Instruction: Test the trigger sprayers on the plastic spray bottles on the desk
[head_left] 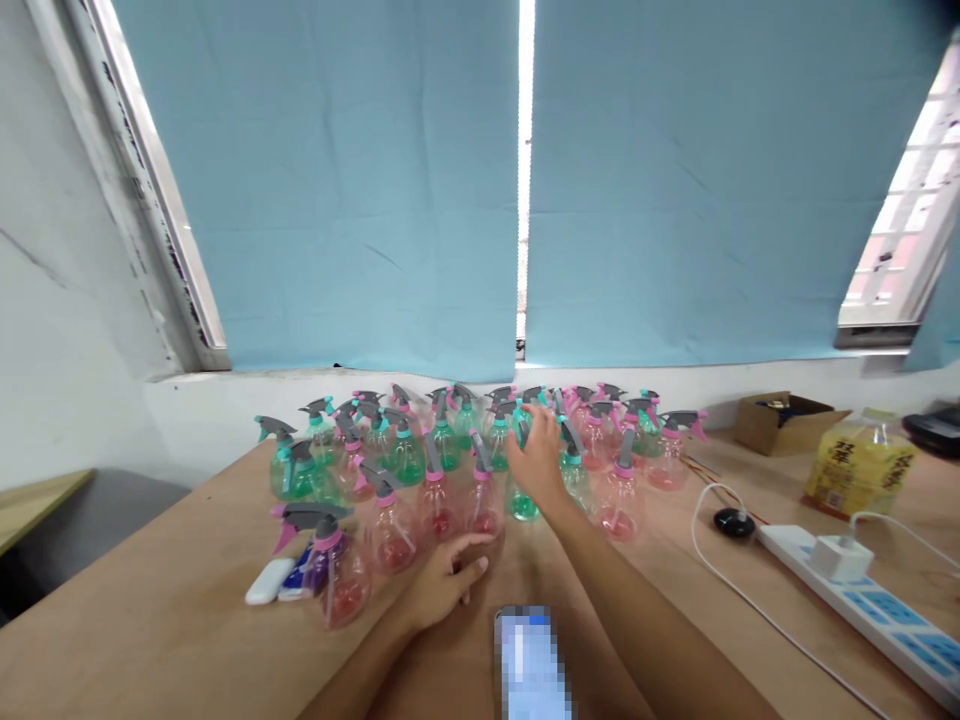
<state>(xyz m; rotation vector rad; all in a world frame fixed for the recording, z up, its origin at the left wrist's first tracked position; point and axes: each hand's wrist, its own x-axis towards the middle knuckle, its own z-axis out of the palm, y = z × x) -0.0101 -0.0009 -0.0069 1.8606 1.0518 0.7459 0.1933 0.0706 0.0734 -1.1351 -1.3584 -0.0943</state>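
Wooden table (pixel 172 620) – spray bottles (pixel 450 460), blue curtains (pixel 360 180), white wall (pixel 60 330)

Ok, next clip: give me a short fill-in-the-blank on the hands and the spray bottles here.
1. The right hand reaches into the cluster of spray bottles and grips one with ____ liquid.
2. The left hand rests on the wooden ____, palm down.
3. The white power strip lies to the person's ____.
4. Behind the bottles hang blinds coloured ____.

Missing words: green; table; right; blue
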